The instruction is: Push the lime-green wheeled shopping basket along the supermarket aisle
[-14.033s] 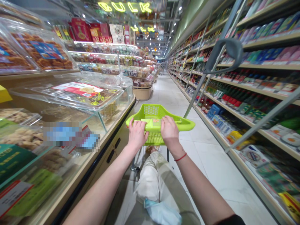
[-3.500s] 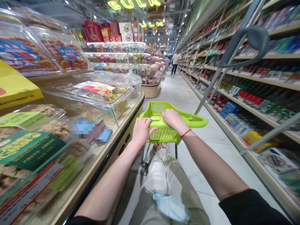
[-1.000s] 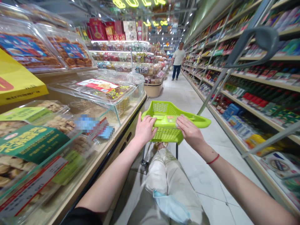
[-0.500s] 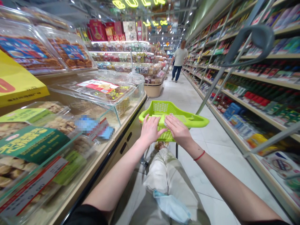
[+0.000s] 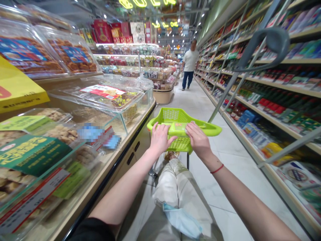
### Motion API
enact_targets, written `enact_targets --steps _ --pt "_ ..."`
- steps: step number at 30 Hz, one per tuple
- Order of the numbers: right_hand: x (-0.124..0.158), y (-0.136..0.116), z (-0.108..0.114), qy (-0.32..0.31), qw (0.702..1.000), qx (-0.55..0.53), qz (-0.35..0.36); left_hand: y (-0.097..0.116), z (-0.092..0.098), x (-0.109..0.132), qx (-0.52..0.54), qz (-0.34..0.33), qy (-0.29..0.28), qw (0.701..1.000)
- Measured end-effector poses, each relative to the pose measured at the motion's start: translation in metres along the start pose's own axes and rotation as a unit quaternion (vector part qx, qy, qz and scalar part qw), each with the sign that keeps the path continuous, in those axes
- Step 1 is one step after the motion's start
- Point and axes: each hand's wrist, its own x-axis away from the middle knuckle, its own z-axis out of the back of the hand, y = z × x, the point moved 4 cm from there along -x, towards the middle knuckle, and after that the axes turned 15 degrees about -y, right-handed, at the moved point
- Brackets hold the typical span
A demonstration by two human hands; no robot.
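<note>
A lime-green shopping cart (image 5: pixel 173 114) stands in front of me, its plastic basket pierced with small holes. My left hand (image 5: pixel 159 139) lies over the left part of its handle (image 5: pixel 178 126), fingers curled across the top and thumb apart below. Farther right on the same handle is my right hand (image 5: pixel 200 142), fingers bent together over the bar. A small whitish patch shows at its fingertips; I cannot make out what it is. Between the two hands a stretch of the handle is bare. A light blue face mask (image 5: pixel 182 221) hangs in front of my light trousers.
On the left, a display counter (image 5: pixel 130 144) carries clear boxes of snacks (image 5: pixel 100 93). Tall stocked shelves (image 5: pixel 278 110) line the right side, with a grey metal rail (image 5: pixel 228 82) before them. A person (image 5: pixel 190 65) is farther down the tiled aisle (image 5: pixel 225 160).
My right hand has slid right along the handle, away from my left hand, baring the middle of the bar. The person in the aisle appears slightly nearer. My left hand stays on the handle.
</note>
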Motion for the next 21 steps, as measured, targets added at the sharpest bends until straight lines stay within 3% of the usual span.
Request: enact_targets --steps 5,9,14,21 --pt "-0.037 -0.043 -0.025 -0.065 0.997 -0.008 0.037 0.000 0.000 0.000 -0.009 0.008 -0.004 1.000" --pt "-0.044 -0.047 -0.027 -0.078 0.996 -0.002 0.045 0.000 0.002 0.000 -0.008 0.010 0.001 1.000" --pt "-0.025 -0.025 -0.012 -0.045 0.998 -0.005 0.053 0.000 0.001 0.000 -0.002 -0.007 0.001 1.000" --pt "0.025 0.043 0.022 0.002 1.000 -0.006 -0.017 -0.004 0.001 0.000 0.004 -0.004 -0.004 1.000"
